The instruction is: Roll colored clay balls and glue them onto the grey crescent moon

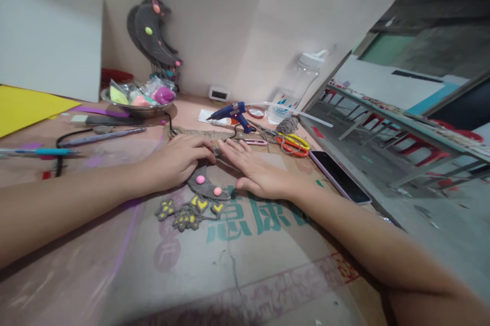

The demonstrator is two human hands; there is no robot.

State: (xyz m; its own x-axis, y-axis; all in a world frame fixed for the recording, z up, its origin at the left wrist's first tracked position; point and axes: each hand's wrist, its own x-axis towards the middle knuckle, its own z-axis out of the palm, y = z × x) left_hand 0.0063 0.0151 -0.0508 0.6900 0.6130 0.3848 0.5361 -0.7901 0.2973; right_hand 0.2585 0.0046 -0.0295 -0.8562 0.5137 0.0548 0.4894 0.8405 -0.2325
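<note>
A dark grey crescent moon ornament (206, 189) with pink dots lies on the printed sheet in front of me. Small grey flowers and hearts with yellow fillings (186, 216) hang off its lower edge. My left hand (179, 161) rests over the moon's upper part, its fingers bent and closed at the edge, hiding that portion. To the right, my right hand (258, 169) has its fingers stretched out, the thumb apart; its fingertips meet the moon's top near my left fingers. Nothing shows in its grasp.
Behind the hands lie a blue glue gun (228, 113), orange-and-yellow scissors (294, 145) and grey twine (287, 125). A phone (340, 177) is at the right edge, a water bottle (294, 89) behind. A metal bowl (141, 110) holds bagged clay. Another moon (147, 35) hangs on the wall.
</note>
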